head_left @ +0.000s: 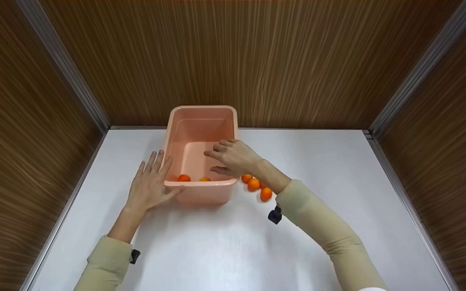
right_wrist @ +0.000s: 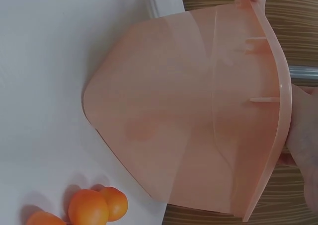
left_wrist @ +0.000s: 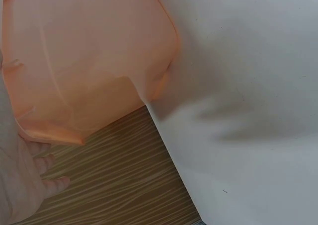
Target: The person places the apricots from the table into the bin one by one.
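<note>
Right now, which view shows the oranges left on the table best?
The head view: four oranges on the table lie beside the pink tub, under the right hand's wrist. The right wrist view shows only three at its lower edge; the left wrist view shows none.

You find no writing to read in any of the three views: no text, label, brand, number or sign. The pink tub (head_left: 200, 133) carries no print or sticker on its walls or rim, inside or out. The oranges (head_left: 254, 184) bear no stickers, the white table (head_left: 338, 194) has no markings, and the wood-grain walls (head_left: 257, 56) show only their grain.
</note>
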